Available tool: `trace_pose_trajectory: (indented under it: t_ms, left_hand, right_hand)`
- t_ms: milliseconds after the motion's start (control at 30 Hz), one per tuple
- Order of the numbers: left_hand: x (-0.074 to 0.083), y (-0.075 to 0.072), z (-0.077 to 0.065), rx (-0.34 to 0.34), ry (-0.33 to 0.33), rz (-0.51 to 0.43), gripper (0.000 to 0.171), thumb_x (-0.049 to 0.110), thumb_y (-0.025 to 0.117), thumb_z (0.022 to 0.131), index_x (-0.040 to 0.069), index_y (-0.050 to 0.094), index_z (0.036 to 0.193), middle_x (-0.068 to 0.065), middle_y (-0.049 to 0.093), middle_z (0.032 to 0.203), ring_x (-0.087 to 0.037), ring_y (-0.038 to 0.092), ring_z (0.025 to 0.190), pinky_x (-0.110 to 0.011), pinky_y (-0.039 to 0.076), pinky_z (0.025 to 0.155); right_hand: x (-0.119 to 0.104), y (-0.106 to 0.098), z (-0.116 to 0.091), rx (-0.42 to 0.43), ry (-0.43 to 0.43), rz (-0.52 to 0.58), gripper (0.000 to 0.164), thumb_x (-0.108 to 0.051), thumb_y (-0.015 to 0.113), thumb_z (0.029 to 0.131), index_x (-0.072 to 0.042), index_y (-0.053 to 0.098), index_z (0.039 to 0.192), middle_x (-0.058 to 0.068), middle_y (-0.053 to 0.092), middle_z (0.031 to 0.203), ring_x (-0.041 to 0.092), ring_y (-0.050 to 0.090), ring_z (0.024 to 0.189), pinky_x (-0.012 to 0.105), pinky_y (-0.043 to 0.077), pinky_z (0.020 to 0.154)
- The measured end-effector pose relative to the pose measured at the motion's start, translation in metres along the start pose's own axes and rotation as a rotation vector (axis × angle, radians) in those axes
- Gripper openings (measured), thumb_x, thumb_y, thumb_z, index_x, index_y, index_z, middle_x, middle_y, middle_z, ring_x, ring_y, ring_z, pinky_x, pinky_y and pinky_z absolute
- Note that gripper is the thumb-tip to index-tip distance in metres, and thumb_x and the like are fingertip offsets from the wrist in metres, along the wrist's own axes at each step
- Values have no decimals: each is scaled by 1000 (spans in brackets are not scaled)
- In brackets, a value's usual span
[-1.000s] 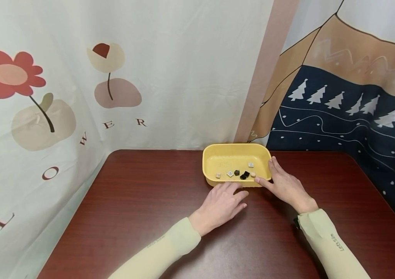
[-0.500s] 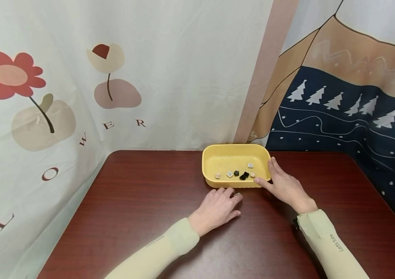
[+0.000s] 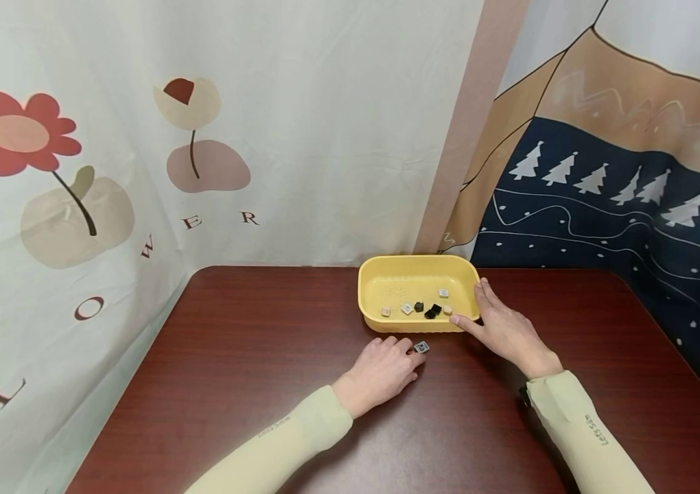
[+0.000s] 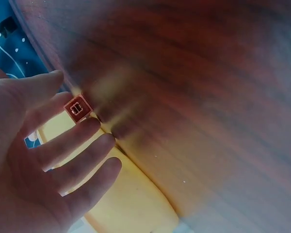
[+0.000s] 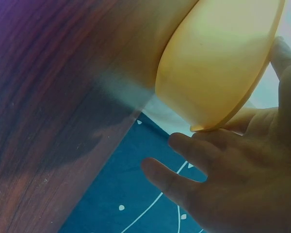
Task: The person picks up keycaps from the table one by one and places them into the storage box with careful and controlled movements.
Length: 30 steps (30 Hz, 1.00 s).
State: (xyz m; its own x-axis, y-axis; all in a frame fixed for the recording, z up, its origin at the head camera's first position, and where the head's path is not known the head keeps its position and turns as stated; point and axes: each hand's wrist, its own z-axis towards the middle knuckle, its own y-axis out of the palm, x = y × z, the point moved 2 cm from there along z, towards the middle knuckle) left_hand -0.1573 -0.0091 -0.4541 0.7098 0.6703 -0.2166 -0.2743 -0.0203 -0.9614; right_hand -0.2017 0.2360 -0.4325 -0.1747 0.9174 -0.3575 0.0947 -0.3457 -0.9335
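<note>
On the table just in front of the yellow plastic tub point(image 3: 368, 319) lies a small square keycap point(image 3: 421, 347). In the left wrist view the keycap point(image 4: 77, 108) shows a hollow underside with a stem in the middle. My left hand point(image 3: 381, 370) is at the keycap's left, index and middle fingertips close beside it, thumb apart from the fingers. Whether a fingertip touches it I cannot tell. My right hand point(image 3: 507, 336) rests against the tub's near right corner with extended fingers, the thumb at the near rim. Several loose keycaps point(image 3: 419, 307), black, white and beige, lie inside the tub.
The tub stands near the far edge of the dark red-brown table point(image 3: 263, 329). Behind it hangs a pale curtain point(image 3: 325, 137) with printed flowers and letters. A dark blue cloth point(image 3: 572, 226) with white trees hangs at the right.
My left hand has drawn back from the tub's front wall toward the near left. The keycap, at first hidden, now shows on the table by its fingertips. My right hand has stayed put.
</note>
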Motion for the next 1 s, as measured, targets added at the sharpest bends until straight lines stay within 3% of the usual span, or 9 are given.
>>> trace_pose_trajectory:
  t_ms: [233, 433, 1000]
  left_hand:
    - [0, 0, -1, 64, 10, 37, 12, 34, 73, 96, 31, 78, 106, 6, 68, 96, -16, 65, 80, -28, 48, 64]
    - [0, 0, -2, 83, 27, 89, 8, 26, 76, 90, 30, 78, 97, 5, 66, 91, -15, 64, 77, -28, 43, 62]
    - [0, -3, -5, 83, 17, 85, 8, 22, 75, 91, 27, 79, 95, 4, 65, 88, -14, 64, 73, -26, 42, 60]
  right_hand:
    - [0, 0, 0, -3, 2, 3, 112, -78, 44, 95, 9, 18, 161, 30, 10, 168, 52, 35, 145, 66, 41, 105]
    - [0, 0, 0, -7, 5, 6, 112, -78, 44, 96, 9, 17, 161, 30, 9, 168, 52, 34, 146, 66, 41, 106]
    - [0, 1, 0, -6, 7, 18, 110, -74, 48, 97, 9, 17, 161, 30, 9, 168, 53, 34, 145, 66, 40, 106]
